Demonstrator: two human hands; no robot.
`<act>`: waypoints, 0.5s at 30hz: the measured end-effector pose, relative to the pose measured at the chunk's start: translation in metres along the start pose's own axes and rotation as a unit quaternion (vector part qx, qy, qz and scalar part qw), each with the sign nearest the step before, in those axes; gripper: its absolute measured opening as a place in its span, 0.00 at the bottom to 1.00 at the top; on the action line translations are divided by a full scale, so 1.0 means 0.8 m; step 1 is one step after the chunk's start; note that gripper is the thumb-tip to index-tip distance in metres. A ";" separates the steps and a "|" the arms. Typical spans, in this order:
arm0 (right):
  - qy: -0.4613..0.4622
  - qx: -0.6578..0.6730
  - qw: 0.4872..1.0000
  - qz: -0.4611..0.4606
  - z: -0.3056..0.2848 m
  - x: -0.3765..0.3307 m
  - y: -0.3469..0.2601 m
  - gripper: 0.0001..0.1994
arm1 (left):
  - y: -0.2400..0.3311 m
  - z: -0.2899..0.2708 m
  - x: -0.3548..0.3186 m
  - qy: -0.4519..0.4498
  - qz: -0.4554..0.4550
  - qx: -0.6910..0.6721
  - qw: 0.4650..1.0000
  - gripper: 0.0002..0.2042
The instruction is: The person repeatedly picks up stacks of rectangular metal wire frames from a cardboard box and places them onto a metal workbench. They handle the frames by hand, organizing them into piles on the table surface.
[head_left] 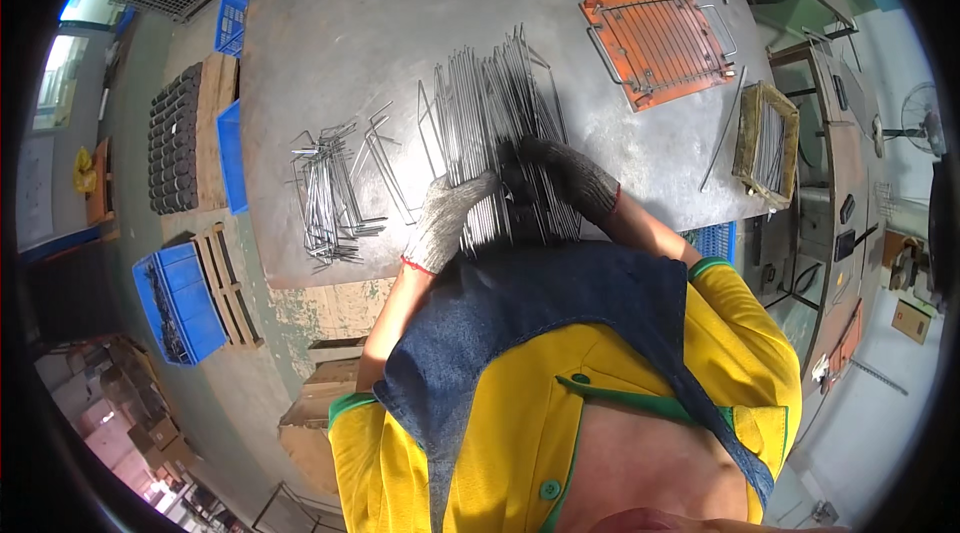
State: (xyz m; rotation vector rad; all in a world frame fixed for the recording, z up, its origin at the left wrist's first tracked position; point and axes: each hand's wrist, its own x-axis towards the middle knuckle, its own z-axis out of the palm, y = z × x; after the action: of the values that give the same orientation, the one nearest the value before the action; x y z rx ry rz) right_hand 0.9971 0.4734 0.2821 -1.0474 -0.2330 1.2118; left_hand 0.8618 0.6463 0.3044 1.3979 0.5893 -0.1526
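Steel rods (470, 113), likely stiff, slippery and collectively heavy, require support from both sides, where my left hand (447, 217) and right hand (573, 179) clasp them.

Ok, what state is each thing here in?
Wire bundle: gathered, ends uneven
Left hand: gloved, against the bundle's left side
Right hand: gloved, over the bundle's right part
Bent wires: loosely piled
Right orange plate: bearing wire grid
Yellowish box: open, holding rods
Blue bin: open, holding dark pieces
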 end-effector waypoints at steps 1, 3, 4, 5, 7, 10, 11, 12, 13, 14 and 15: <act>0.003 -0.016 1.000 -0.027 -0.001 0.001 0.004 0.20 | -0.002 0.000 0.001 0.000 0.006 -0.011 1.000 0.14; -0.011 -0.019 0.999 -0.042 -0.009 0.005 0.012 0.20 | -0.001 0.000 -0.003 -0.004 0.055 0.015 0.998 0.13; -0.030 -0.005 0.999 -0.031 -0.015 0.009 0.016 0.20 | 0.000 -0.001 -0.005 -0.006 0.078 0.029 0.997 0.12; -0.031 0.012 0.999 -0.023 -0.020 0.011 0.021 0.20 | 0.002 0.000 -0.006 -0.004 0.072 0.032 0.997 0.12; -0.015 0.051 0.999 -0.010 -0.023 0.015 0.027 0.20 | 0.006 0.000 -0.007 -0.003 0.060 0.039 0.997 0.12; -0.001 0.022 0.999 -0.048 -0.012 0.010 0.017 0.21 | 0.006 -0.002 -0.004 -0.029 -0.012 0.003 1.000 0.14; -0.002 -0.003 0.998 -0.069 -0.007 0.008 0.011 0.21 | 0.004 -0.004 -0.005 -0.026 0.020 0.029 0.999 0.14; -0.017 0.029 0.997 -0.068 -0.007 0.009 0.012 0.21 | 0.000 -0.006 -0.010 -0.023 0.053 0.055 0.997 0.14; -0.034 0.060 0.995 -0.067 -0.008 0.011 0.012 0.21 | 0.005 -0.005 -0.012 -0.020 0.087 0.082 0.993 0.14; -0.051 0.091 0.992 -0.066 -0.009 0.012 0.013 0.21 | 0.011 -0.001 -0.013 -0.039 0.075 -0.025 0.996 0.14; -0.050 0.098 0.992 -0.066 -0.012 0.014 0.016 0.21 | 0.019 0.006 -0.015 -0.056 0.063 -0.132 0.988 0.15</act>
State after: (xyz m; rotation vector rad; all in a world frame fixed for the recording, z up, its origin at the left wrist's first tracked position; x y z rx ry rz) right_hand 0.9989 0.4772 0.2631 -0.7896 -0.2524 1.1439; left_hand 0.8597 0.6416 0.3239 1.1574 0.4097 -0.0499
